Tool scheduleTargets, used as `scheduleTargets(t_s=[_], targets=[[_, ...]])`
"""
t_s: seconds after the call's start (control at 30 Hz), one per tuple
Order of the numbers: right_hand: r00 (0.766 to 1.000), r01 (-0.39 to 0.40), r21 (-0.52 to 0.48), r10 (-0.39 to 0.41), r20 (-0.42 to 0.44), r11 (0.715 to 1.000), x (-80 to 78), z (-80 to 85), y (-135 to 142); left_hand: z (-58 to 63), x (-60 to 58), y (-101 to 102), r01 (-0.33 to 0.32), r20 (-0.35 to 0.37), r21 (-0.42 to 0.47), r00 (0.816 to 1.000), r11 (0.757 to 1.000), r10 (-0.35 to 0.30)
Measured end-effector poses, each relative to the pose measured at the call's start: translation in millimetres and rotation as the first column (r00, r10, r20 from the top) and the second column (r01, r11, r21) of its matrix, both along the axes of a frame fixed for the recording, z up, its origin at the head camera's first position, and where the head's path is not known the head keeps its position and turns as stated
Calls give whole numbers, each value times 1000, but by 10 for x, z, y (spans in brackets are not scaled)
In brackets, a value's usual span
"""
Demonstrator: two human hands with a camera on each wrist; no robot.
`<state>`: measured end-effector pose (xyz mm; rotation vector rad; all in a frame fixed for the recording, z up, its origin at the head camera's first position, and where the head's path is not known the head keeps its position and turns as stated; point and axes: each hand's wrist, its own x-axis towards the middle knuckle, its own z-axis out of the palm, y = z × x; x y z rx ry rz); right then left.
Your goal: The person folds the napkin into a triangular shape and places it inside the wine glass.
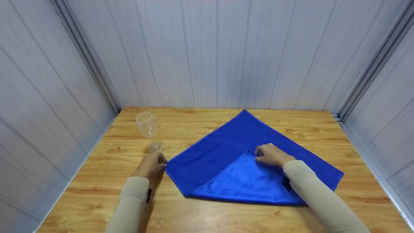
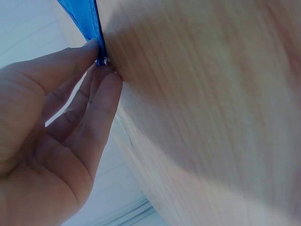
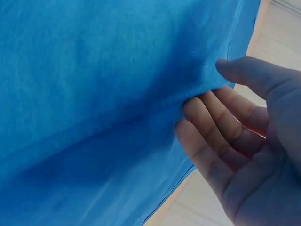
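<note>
A wood-grain tabletop [image 1: 200, 215] fills the lower part of the head view, enclosed by a pale, streaked back wall [image 1: 207, 48], a left wall [image 1: 35, 106] and a right wall [image 1: 393, 87]; grey strips run up both corners.

The blue cloth [image 1: 213, 152] lies across the middle and right of the tabletop, its near part folded over into a shiny flap [image 1: 239, 183]. Its far corner almost reaches the back edge. Its right corner stops well apart from the right wall, with wood between them. More wood runs along the near fold.

A clear stemmed glass [image 1: 147, 124] stands upright at the left, its foot just beyond the left hand [image 1: 152, 165], with wood between its bowl and the cloth.

The left hand pinches the cloth's left corner between thumb and fingers. The right hand [image 1: 272, 155] is at the flap's tip; its fingers bend against the fabric edge, the thumb apart from them. Whether they pinch the fabric, I cannot tell.
</note>
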<state>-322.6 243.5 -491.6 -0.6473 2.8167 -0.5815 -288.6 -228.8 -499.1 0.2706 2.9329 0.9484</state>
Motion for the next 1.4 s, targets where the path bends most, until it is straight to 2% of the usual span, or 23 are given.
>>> scheduleTargets(t_s=[0.13,0.3,0.43,0.67,0.8,1.03,1.23,1.4], targets=[[995,12,-33,-9,98,999,-6,34,70,-7,-2,-13,10,-14,-8,1000,1000,-10],[976,20,-49,-9,217,999,-16,66,132,-7,3,-18,-5,-9,-13,1000,1000,5],[971,13,-62,2,238,998,-37,64,169,-8,15,-17,-16,3,8,1000,1000,16],[998,-10,-145,19,66,989,-118,67,162,-12,6,-17,-5,-6,7,1000,1000,5],[999,9,-180,-14,-31,984,-176,82,138,-15,13,-18,22,-35,26,999,999,-21],[986,68,-235,-101,-134,970,-259,97,94,-31,9,-23,40,-56,26,998,999,-39],[967,153,-271,-200,-158,950,-335,106,80,-30,-1,-17,44,-62,-8,997,999,-45],[941,222,-330,-290,-174,918,-386,116,84,-30,-1,-17,23,-43,-14,999,1000,-24]])
